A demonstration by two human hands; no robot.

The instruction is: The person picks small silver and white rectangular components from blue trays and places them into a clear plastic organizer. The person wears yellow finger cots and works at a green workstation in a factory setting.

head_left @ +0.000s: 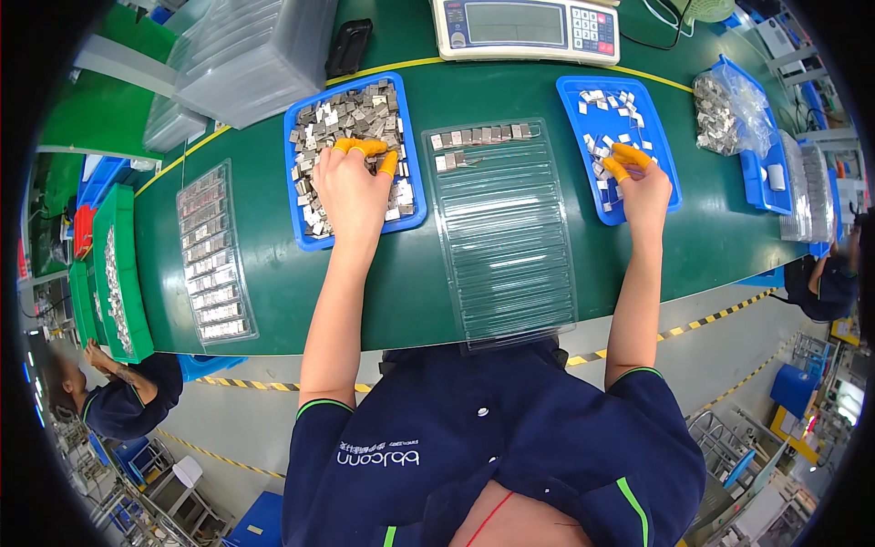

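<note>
My left hand (355, 187) reaches into a blue tray (421, 205) heaped with small silvery metal parts (365, 114). Its thumb and fingers wear yellow finger cots and are apart, with the tips among the parts. Over another blue tray (670, 137), my right hand (643, 182) has its cot-covered thumb and forefinger curled together near small white pieces (602, 146); what lies between the tips is too small to make out. Between the trays lies a clear slotted plastic tray (506, 246). Metal parts (483, 136) fill its top slot and a few sit in the second.
A filled clear tray (214, 264) lies at left, below stacked clear trays (255, 64). A digital scale (524, 27) stands at the back. Bagged metal parts (715, 114) and a blue bin (766, 187) are at right. Co-workers (137, 397) appear at both edges.
</note>
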